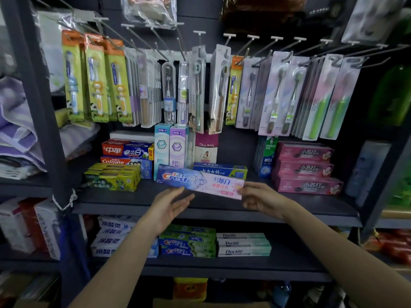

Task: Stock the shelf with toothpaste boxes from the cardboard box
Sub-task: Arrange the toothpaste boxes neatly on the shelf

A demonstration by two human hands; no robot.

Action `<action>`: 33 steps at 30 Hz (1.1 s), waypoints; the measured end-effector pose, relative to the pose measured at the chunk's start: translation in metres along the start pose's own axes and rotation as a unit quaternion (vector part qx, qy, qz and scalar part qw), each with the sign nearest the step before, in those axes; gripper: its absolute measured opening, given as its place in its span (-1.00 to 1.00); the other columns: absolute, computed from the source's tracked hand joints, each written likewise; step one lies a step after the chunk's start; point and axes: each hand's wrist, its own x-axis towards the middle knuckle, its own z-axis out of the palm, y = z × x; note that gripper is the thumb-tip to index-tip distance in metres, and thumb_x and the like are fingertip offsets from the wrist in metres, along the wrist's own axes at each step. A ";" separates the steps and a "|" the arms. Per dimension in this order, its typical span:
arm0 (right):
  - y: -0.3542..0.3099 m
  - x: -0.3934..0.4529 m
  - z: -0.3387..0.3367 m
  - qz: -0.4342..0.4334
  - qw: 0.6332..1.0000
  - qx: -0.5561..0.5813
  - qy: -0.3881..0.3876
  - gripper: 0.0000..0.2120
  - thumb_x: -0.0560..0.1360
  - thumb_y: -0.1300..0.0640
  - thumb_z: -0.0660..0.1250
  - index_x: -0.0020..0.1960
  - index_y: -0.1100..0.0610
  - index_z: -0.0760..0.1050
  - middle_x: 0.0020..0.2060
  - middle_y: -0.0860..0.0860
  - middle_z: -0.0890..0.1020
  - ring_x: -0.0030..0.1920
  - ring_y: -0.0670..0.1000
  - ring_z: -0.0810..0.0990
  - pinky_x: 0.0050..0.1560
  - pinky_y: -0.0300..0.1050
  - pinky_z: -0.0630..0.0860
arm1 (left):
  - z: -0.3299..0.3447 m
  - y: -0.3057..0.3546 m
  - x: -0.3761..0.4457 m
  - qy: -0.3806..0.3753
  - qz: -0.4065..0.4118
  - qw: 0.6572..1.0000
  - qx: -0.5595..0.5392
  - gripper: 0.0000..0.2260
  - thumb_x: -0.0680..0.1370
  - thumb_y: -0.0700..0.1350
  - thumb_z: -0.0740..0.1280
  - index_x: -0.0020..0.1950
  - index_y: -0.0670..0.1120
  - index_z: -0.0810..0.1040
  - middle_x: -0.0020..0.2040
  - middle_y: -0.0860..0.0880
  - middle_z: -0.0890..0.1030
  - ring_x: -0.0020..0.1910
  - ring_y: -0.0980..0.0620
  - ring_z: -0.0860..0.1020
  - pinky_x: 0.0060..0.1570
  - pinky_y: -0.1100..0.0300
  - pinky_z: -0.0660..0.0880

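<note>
Where the frame cuts off at the bottom, a tan strip that may be the cardboard box (209,304) shows only its edge; contents not visible. Nearest, 2 bare forearms reach up. Left hand (171,202) open, fingers straight and relaxed, just under the left half of the Crest toothpaste box (200,182); contact hard to judge. Right hand (260,196) pinches the box's pink right end, fingertips partly hidden behind it. Box tilted, held above the front of the dark shelf (211,206), not resting flat. Lower shelf: 3 stacked Doctor boxes (243,244), green Crest boxes (188,242) beside them. Behind the held box: a blue box (220,170), half hidden. Left: yellow-green boxes (113,177), a Colgate box (125,162). Right: 3 stacked pink boxes (305,168). Farthest back: toothbrush packs (200,90) on hooks; upper corners blurred.
</note>
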 end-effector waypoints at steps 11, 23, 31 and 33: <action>0.010 0.001 -0.030 -0.009 0.997 -0.059 0.043 -0.83 0.49 0.37 0.28 -0.03 0.13 0.44 -0.22 0.06 0.61 -0.40 -0.01 0.56 -0.29 -0.19 0.51 | -0.003 -0.004 0.014 0.052 0.015 0.998 -0.011 -0.93 0.54 -0.27 0.26 -0.01 -0.14 0.48 -0.03 -0.11 0.60 -0.18 0.01 0.63 -0.35 0.31 0.58; 0.043 0.009 -0.063 -0.158 0.899 -0.357 0.199 -0.64 0.37 0.41 0.35 0.09 0.14 0.40 0.04 0.06 0.55 0.02 0.03 0.52 -0.01 -0.12 0.45 | 0.020 -0.040 0.030 0.025 0.055 0.995 0.082 -0.56 0.48 -0.48 0.23 0.27 -0.11 0.41 0.15 -0.10 0.53 0.05 0.00 0.55 0.11 0.16 0.47; 0.092 -0.068 -0.143 0.161 0.867 -0.467 -0.070 -0.75 0.41 0.15 0.46 -0.03 0.04 0.41 -0.18 -0.10 0.58 -0.19 0.08 0.64 -0.29 -0.15 0.50 | 0.039 -0.122 0.014 -0.138 -0.187 0.948 0.217 -0.65 0.37 -0.34 0.43 0.11 -0.14 0.49 -0.02 -0.12 0.63 -0.17 -0.02 0.66 -0.14 0.18 0.62; 0.129 -0.070 -0.144 0.213 0.777 -0.588 -0.069 -0.68 0.41 0.10 0.44 0.09 0.13 0.43 -0.04 0.00 0.60 -0.06 0.11 0.62 -0.20 -0.13 0.48 | 0.060 -0.157 0.017 -0.136 -0.201 0.942 0.232 -0.77 0.44 -0.37 0.37 0.00 -0.11 0.47 -0.04 -0.10 0.59 -0.20 0.02 0.64 -0.17 0.22 0.61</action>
